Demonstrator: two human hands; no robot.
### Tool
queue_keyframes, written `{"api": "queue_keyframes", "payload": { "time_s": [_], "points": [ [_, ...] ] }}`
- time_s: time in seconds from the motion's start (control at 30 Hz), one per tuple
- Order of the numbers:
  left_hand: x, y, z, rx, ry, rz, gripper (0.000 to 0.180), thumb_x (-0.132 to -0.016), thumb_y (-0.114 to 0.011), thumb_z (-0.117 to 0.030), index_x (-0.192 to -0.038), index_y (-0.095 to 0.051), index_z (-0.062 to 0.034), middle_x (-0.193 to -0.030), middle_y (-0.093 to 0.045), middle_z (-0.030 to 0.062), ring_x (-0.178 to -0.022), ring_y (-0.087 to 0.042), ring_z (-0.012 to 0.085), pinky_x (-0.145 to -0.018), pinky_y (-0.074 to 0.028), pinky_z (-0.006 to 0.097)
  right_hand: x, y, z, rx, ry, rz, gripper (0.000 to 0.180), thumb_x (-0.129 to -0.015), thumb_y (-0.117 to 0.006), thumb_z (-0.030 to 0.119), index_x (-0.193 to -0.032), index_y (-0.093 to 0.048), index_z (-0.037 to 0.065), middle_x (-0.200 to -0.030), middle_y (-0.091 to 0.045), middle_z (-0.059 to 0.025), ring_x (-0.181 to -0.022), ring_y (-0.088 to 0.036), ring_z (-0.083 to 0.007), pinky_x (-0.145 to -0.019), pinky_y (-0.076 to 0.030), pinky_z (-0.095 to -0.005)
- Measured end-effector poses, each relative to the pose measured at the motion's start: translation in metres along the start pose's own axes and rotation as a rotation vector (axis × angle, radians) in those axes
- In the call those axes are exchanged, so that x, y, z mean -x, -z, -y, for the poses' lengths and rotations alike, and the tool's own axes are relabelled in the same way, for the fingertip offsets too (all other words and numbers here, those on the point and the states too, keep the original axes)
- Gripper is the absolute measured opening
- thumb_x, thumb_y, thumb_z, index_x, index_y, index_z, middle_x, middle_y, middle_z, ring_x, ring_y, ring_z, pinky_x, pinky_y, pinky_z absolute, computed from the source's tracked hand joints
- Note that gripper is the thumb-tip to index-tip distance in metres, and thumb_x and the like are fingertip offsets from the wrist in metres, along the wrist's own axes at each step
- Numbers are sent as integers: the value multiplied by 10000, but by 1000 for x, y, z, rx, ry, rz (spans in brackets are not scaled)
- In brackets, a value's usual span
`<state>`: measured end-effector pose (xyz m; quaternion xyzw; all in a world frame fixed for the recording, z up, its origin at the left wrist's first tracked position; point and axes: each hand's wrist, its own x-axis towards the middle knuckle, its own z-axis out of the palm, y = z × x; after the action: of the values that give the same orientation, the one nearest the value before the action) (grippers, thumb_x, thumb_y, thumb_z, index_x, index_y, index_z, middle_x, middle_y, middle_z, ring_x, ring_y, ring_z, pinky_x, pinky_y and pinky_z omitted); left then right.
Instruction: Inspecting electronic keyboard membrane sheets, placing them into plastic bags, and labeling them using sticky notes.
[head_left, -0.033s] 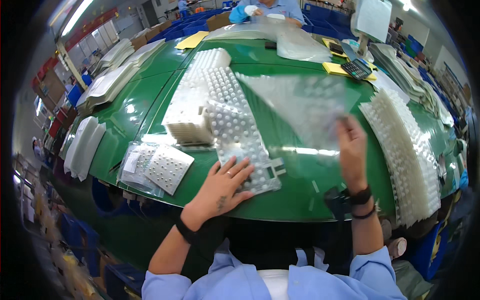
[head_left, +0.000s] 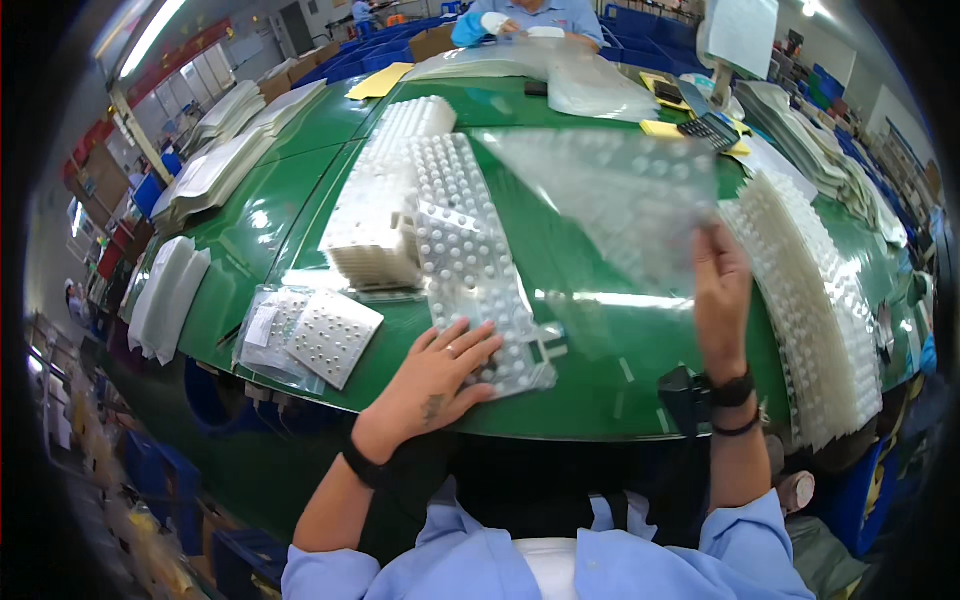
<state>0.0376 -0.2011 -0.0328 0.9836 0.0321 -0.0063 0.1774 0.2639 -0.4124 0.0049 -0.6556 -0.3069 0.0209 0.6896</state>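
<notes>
My left hand (head_left: pixel 432 377) lies flat with its fingers spread, on the near left edge of a long clear sheet with rows of round silvery pads (head_left: pixel 465 240). My right hand (head_left: pixel 722 290) is raised above the table, fingers pinched on the corner of a transparent plastic sheet with round bumps (head_left: pixel 640 190). Motion smears this sheet, which stretches up and to the left over the table. Close to my right hand, a tall curved stack of bumpy translucent sheets (head_left: pixel 800 310) stands at the right. A block of stacked white dotted strips (head_left: pixel 370 220) sits left of the long sheet.
A small dotted white plate (head_left: pixel 335 335) lies on a clear bag left of my left hand. Stacks of white sheets (head_left: pixel 225 150) line the far left. Farther right are a calculator (head_left: pixel 708 130) and yellow pads. Across the green table (head_left: pixel 600 370) another person (head_left: pixel 530 20) sits.
My right hand has moved right, drawing the plastic sheet along toward the right-hand stack. My left hand stays on the long sheet, shifted only slightly.
</notes>
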Motion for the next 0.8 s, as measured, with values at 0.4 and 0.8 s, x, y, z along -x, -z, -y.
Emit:
{"api": "queue_keyframes", "payload": {
  "time_s": [0.4, 0.8],
  "points": [
    [6, -11, -13, -128, 145, -177, 498, -824, -516, -53, -1319, -497, -103, -1390, -461, 143, -1300, -390, 392, -1051, -302, 482, 104, 16, -34, 583, 395, 628, 274, -761, -693, 121, -1027, -643, 81, -1189, -571, -110, -1047, -528, -306, -906, -433, -410],
    [-7, -40, -75, -58, -78, -104, 474, -879, -601, -239, -1329, -508, -126, -1417, -443, 90, -1333, -354, 345, -1093, -252, 463, 100, 19, -28, 673, 428, 550, 472, -729, -605, -7, -1193, -520, -8, -1124, -565, -158, -1037, -521, -334, -899, -422, -406]
  ]
}}
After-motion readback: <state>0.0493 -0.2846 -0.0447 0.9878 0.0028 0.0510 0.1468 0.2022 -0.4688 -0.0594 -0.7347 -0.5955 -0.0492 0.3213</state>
